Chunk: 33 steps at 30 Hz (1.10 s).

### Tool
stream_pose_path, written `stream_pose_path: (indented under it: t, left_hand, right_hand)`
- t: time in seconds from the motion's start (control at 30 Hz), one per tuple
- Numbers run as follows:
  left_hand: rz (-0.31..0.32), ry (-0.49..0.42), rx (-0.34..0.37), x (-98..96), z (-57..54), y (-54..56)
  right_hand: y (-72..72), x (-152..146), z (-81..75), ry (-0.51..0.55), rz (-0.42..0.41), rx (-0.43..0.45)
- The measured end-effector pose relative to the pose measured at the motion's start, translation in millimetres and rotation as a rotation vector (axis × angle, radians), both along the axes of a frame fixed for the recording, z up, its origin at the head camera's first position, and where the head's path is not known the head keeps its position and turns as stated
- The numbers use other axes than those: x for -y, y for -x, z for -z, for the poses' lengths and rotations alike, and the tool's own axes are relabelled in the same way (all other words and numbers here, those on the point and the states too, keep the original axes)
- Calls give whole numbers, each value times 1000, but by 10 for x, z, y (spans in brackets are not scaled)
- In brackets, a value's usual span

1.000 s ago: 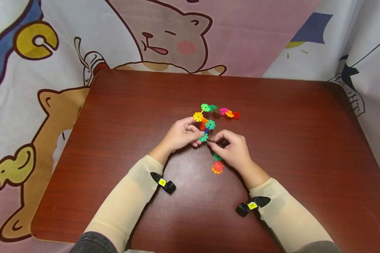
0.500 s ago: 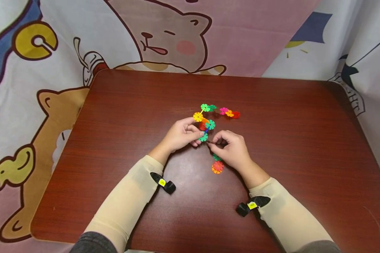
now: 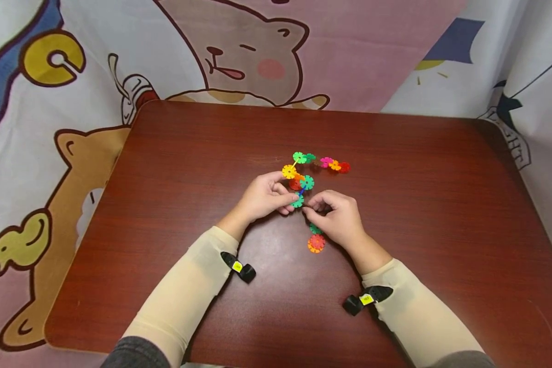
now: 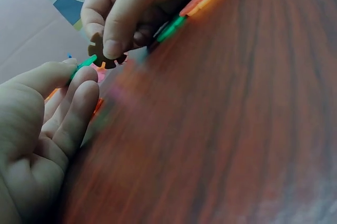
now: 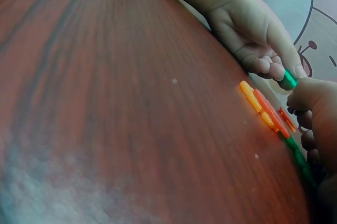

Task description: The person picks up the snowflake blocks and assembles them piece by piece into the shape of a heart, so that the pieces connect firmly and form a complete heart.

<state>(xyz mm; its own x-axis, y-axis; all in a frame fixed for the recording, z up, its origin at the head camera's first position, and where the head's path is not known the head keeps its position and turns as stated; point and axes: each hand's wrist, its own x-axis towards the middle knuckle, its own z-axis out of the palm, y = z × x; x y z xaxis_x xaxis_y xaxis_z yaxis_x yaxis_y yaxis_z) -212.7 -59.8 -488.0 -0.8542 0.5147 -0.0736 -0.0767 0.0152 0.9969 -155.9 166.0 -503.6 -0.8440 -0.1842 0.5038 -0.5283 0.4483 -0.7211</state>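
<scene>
My left hand pinches a green notched plastic disc between thumb and fingers. This disc is the near end of a chain of slotted snowflake discs: a blue one stands edge-on, then come a teal disc, red and orange ones, a yellow-orange disc and a light green disc. Thumb and fingers of my right hand pinch a brown notched disc. In the left wrist view the brown disc's edge meets the green disc; whether their slots interlock I cannot tell.
Near my right hand lie a loose dark green disc and a red disc overlapping an orange one. Beyond the hands are a pink disc, an orange disc and a red disc. A cartoon-print curtain borders the brown table.
My left hand and the chain have shifted very slightly right and toward me. The right hand stays almost in place, still pinching the brown disc.
</scene>
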Motion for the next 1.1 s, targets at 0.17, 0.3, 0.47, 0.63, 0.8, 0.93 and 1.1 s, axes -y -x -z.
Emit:
stream_pose_path:
  t: [0.17,0.3,0.47,0.63,0.8,0.93,1.1]
  left_hand:
    - [-11,17,24,0,-11,3]
    - [-6,1,47,-9,-22,3]
    - [4,-16,56,-20,-30,-10]
    - [13,-4,46,-23,-39,-22]
    - [23,12,44,-36,-53,-28]
    - [35,30,33,-35,-60,-35]
    - [52,43,16,-35,-77,-28]
  right_hand:
    - [-1,10,-9,21,3,-19]
    - [-10,15,-23,11,2,-46]
    - [-20,25,-26,-1,-1,-74]
    - [-16,21,-12,-12,3,-84]
    - [-26,4,-17,-44,4,-105]
    - [-31,7,-13,-53,1,-128]
    - [-29,12,-22,-56,-15,-130]
